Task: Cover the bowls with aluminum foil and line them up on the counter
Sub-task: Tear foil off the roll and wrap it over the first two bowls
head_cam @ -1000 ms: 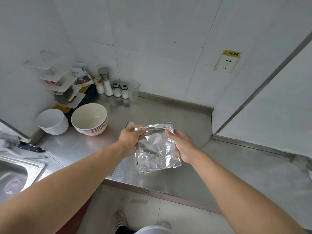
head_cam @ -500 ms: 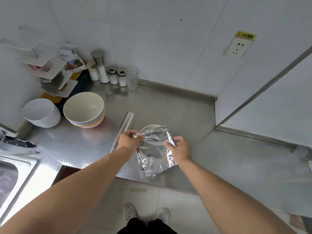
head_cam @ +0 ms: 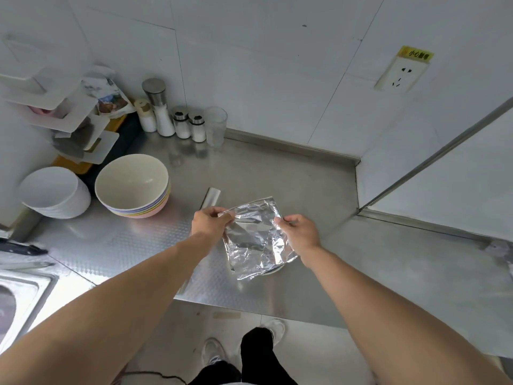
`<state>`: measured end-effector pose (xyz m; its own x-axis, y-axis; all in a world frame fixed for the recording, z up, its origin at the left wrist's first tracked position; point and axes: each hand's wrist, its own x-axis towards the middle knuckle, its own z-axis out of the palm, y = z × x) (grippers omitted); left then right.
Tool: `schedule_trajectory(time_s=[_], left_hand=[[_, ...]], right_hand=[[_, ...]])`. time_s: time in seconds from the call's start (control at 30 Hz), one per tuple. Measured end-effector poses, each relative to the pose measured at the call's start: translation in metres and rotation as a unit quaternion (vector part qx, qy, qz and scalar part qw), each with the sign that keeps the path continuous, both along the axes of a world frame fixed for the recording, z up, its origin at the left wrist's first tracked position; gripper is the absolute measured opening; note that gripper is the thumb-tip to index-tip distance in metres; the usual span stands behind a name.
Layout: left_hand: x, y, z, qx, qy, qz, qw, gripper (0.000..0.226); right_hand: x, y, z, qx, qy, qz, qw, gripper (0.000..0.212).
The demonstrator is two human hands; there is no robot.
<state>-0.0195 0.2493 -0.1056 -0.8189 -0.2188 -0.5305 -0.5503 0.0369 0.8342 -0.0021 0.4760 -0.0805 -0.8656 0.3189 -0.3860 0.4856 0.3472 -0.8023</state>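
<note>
Both hands pinching the far corners of a crumpled foil sheet (head_cam: 258, 240), left hand (head_cam: 209, 222) and right hand (head_cam: 299, 232) holding it draped over a bowl (head_cam: 273, 270) near the tabletop (head_cam: 277, 168) front edge, only a white rim sliver showing. Likely to tear or sit skewed if tugged unevenly. Beyond, foil roll (head_cam: 212, 197) and two uncovered bowl stacks (head_cam: 133, 186) at far left.

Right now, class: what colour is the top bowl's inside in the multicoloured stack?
Cream, seen in the head view: top bowl.
</note>
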Motion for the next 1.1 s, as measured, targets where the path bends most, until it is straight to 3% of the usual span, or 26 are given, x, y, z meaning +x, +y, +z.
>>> schedule_trajectory(time_s=[0.17,0.3,0.4,0.5,0.63,0.77,0.83,0.93,1.0,1.1], left_hand=[[0.004,-0.001,0.019,0.007,0.017,-0.033,0.999,0.022],[0.009,-0.018,0.042,0.073,-0.037,-0.128,0.988,0.037],[0.011,-0.03,0.065,0.096,-0.073,-0.206,0.971,0.073],[0.006,-0.031,0.088,0.14,-0.03,-0.251,0.957,0.099],[0.003,-0.022,0.123,0.193,0.053,-0.365,0.909,0.084],[0.002,-0.016,0.148,0.185,0.064,-0.453,0.87,0.079],[0.002,-0.015,0.158,0.159,0.065,-0.475,0.863,0.055],[0.004,-0.014,0.169,0.115,0.078,-0.465,0.874,0.03],[0.004,-0.014,0.167,0.105,0.083,-0.432,0.892,0.04],[0.007,-0.018,0.161,0.112,0.088,-0.369,0.919,0.061]], right_hand=[[-0.003,0.003,0.016,0.015,0.016,0.063,0.998,0.025],[-0.014,0.009,0.061,-0.022,-0.016,0.193,0.981,0.022],[-0.026,0.019,0.1,-0.014,-0.051,0.332,0.942,0.023],[-0.036,0.02,0.138,-0.037,-0.107,0.449,0.887,0.016],[-0.044,0.01,0.185,-0.026,-0.144,0.538,0.83,0.013],[-0.047,0.015,0.22,0.054,-0.131,0.523,0.84,0.021],[-0.047,0.021,0.23,0.056,-0.123,0.504,0.853,0.026],[-0.05,0.034,0.232,0.039,-0.088,0.454,0.886,0.057],[-0.054,0.043,0.227,-0.012,-0.068,0.408,0.911,0.074],[-0.058,0.064,0.205,-0.19,-0.107,0.249,0.944,0.077]])
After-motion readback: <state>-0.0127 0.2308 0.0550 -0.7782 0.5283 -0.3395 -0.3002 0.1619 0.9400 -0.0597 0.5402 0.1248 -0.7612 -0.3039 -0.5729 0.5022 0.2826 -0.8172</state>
